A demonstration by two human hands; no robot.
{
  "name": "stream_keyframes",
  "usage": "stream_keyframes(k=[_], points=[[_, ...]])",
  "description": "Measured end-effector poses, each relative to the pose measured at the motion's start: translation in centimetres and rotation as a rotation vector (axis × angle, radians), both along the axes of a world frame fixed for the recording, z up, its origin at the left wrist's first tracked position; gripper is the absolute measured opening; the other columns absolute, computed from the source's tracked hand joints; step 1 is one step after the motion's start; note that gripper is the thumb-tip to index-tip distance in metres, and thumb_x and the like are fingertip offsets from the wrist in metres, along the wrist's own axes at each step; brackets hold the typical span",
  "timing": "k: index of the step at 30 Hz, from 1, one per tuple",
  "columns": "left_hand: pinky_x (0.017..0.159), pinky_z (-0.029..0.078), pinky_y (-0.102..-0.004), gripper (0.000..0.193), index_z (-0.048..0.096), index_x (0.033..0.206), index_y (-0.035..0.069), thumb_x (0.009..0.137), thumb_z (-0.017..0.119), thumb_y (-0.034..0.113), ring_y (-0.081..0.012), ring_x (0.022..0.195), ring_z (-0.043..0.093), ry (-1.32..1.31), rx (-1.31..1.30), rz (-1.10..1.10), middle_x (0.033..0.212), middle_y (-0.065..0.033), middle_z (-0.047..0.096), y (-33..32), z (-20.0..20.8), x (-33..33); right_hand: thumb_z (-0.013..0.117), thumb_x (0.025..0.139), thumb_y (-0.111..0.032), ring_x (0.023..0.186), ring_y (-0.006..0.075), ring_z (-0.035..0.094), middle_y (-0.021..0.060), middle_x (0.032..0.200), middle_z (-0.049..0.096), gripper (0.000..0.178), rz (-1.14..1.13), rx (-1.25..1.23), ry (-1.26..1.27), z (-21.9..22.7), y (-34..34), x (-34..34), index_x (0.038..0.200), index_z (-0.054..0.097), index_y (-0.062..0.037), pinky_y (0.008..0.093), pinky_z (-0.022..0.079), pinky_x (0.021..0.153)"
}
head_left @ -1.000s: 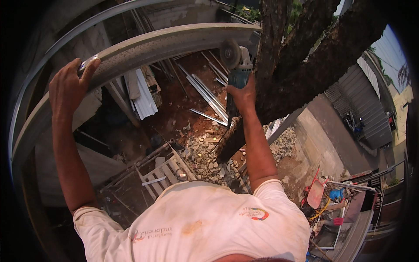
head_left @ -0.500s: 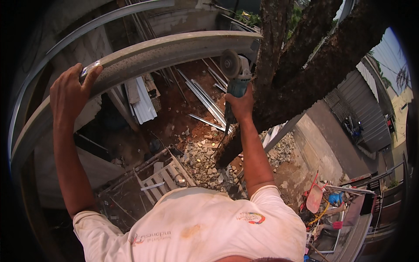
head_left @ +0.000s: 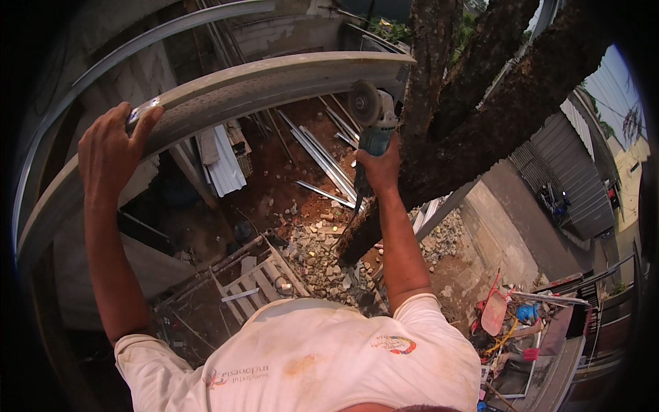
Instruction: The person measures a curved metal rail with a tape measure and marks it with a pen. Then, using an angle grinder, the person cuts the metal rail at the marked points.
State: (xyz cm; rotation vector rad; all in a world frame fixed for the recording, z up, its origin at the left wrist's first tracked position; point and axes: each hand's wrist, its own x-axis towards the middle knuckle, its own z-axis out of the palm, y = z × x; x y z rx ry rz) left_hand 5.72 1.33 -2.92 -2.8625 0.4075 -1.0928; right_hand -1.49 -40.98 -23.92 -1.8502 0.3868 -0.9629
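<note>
A long grey beam (head_left: 274,86) with a channel-like profile arcs across the upper left, its far end beside the tree trunk. My left hand (head_left: 113,147) is closed over the beam's upper edge, the thumb lying along its near face by a shiny patch. An angle grinder (head_left: 375,141) with a greenish-blue body is in my right hand (head_left: 383,168), fingers wrapped round it and partly hidden. Its round disc (head_left: 365,103) points up, just below the beam's right end and apart from my fingers. I cannot tell whether the disc touches the beam.
A thick forked tree trunk (head_left: 473,130) rises right of the grinder. Far below lie metal strips (head_left: 319,158), rubble (head_left: 326,257) and a wooden frame (head_left: 257,285). A wheelbarrow-like red item (head_left: 494,312) stands among clutter at lower right. Another metal rail (head_left: 171,27) runs behind the beam.
The beam's right end and the grinder have shifted slightly down and right in the picture. Both hands keep their hold.
</note>
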Motion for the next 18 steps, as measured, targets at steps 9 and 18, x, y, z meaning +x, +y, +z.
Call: stream_keyframes(k=[9, 18], points=[[0.078, 0.053, -0.0463, 0.077, 0.067, 0.091, -0.001, 0.095, 0.047, 0.074, -0.0336, 0.083, 0.069, -0.034, -0.009, -0.043, 0.084, -0.0173, 0.068, 0.4, -0.4, 0.5, 0.082, 0.069, -0.025, 0.09, 0.0284, 0.069, 0.0129, 0.102, 0.068, 0.071, 0.007, 0.002, 0.013, -0.1, 0.2, 0.1, 0.129, 0.049, -0.0058, 0.0417, 0.053, 0.083], [0.077, 0.053, -0.0462, 0.077, 0.068, 0.092, -0.001, 0.095, 0.047, 0.074, -0.0327, 0.082, 0.07, -0.079, -0.007, -0.064, 0.083, -0.0171, 0.068, 0.5, -0.5, 0.5, 0.082, 0.07, -0.026, 0.09, 0.0293, 0.069, 0.0141, 0.103, 0.068, 0.074, 0.002, -0.002, 0.016, -0.5, 0.1, 0.5, 0.132, 0.048, -0.0039, 0.0417, 0.053, 0.084]])
